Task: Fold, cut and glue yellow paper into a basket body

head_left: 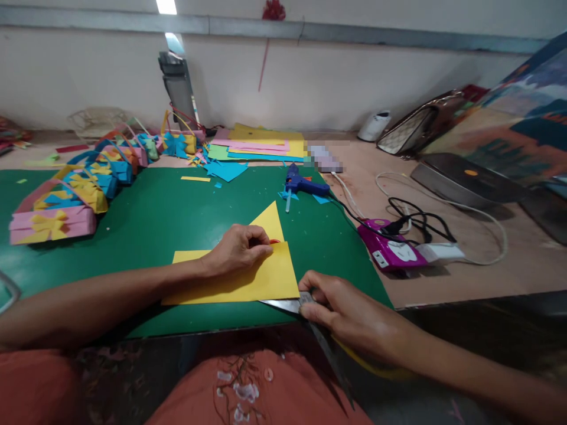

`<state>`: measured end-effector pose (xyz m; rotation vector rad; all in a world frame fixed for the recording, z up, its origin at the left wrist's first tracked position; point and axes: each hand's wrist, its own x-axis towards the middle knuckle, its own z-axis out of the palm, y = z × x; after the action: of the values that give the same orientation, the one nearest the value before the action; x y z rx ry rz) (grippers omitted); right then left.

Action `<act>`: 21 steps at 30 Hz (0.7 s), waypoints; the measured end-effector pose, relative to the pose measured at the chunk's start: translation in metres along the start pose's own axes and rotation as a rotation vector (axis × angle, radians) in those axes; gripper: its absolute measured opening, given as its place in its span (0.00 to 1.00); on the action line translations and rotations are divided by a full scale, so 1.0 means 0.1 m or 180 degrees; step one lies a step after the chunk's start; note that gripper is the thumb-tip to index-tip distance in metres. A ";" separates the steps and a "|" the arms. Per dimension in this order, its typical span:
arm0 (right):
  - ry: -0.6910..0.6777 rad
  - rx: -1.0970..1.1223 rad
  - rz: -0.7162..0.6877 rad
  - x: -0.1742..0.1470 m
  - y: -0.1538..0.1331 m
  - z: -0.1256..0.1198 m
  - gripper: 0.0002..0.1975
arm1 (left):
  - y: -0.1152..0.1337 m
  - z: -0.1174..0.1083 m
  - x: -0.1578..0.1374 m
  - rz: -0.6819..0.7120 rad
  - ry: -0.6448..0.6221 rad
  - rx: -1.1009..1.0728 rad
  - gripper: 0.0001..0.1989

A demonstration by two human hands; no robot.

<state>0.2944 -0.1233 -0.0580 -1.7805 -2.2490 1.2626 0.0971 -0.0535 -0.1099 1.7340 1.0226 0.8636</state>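
A yellow paper sheet lies near the front edge of the green mat, with a pointed corner rising beyond its upper edge. My left hand rests on the sheet, fingers curled and pinched at that upper edge. A small red bit shows beside the fingertips; its kind is unclear. My right hand is closed around metal scissors at the sheet's lower right corner. One silver blade points left along the paper's lower edge, partly beneath it. A dark length of the scissors hangs below the hand, beside a blurred yellow strip.
Paper baskets with bows line the left side. Stacked coloured paper lies at the back. A blue glue gun sits on the green mat. Its cord reaches a magenta power strip at right, among looped cables.
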 end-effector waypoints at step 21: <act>0.0047 -0.0010 -0.0142 0.37 0.07 -0.30 0.03 | -0.11 -0.04 0.36 0.0065 0.0576 0.0445 0.07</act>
<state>0.3011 -0.0756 -0.0588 -1.7246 -2.2706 1.2349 0.1054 -0.0166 -0.1148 1.8100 1.2114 0.9964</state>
